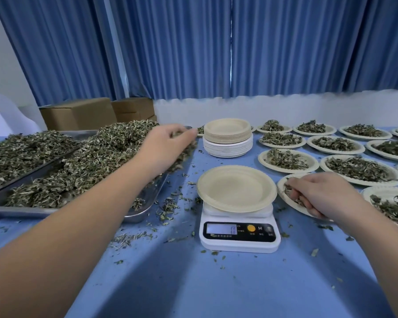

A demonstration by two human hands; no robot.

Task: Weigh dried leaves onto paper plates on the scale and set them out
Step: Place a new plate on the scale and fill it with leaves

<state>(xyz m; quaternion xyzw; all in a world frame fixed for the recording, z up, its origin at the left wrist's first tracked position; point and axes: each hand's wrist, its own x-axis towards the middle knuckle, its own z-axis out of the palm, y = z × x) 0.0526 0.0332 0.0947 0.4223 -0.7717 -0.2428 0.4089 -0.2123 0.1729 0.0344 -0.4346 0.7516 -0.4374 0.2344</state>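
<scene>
1. Scale (pixel 239 232): white, at the centre of the frame on the blue tablecloth (pixel 216 283). Its display (pixel 221 229) is lit and seems to read zero.
2. Empty plate (pixel 236 188): a beige paper plate sitting level on the scale's platform, with no leaves in it.
3. Dried leaves (pixel 106 152): we find the main heap at centre left, piled high in a metal tray (pixel 145 203) and spilling over its far right edge. A second tray (pixel 39 167) at the left edge of the frame also holds leaves.
4. Left hand (pixel 168 145): it reaches over the right end of the heap, its fingers curled into the leaves and closed on a clump of them. The hand is somewhat blurred.
5. Right hand (pixel 319 191): at lower right, just beside the scale, it lies over a filled plate (pixel 282 191) with its fingers bent down among the leaves. We cannot tell whether it grasps the plate, the leaves or neither.
6. Plate stack (pixel 228 138): beige plates on top of white ones, standing behind the scale.
7. Portioned plates (pixel 323 165): rows of plates fill the right of the frame, each holding a mound of leaves.
8. Loose crumbs (pixel 168 210): leaf bits lie scattered on the cloth between the tray and the scale.
9. Cardboard boxes (pixel 78 113): they stand at upper left, behind the trays.
10. Blue curtains (pixel 193 47): they hang across the top of the frame.
</scene>
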